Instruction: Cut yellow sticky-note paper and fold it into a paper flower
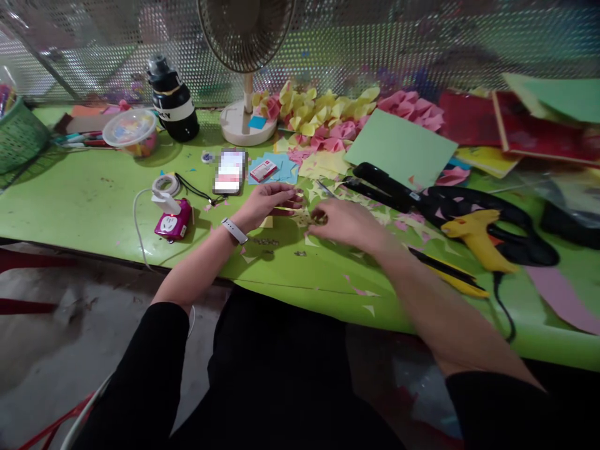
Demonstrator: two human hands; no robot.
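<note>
My left hand (pixel 268 200), with a white watch on its wrist, rests on the green table (pixel 84 200) and its fingers press down on a small yellow paper piece (pixel 300 215). My right hand (pixel 344 222) lies just to the right, fingers curled at the same yellow paper; motion blur hides the fingertips. Small scissors (pixel 324 189) lie just beyond the hands. Yellow and pink paper scraps (pixel 360 290) litter the table around them.
A fan base (pixel 247 122), black bottle (pixel 172 100), plastic tub (pixel 131 131), phone (pixel 229 172) and pink power plug (pixel 172 222) stand to the left. Folded yellow and pink paper shapes (pixel 323 119), green card (pixel 398 150), a yellow glue gun (pixel 475 234) and black stapler (pixel 384 184) lie right.
</note>
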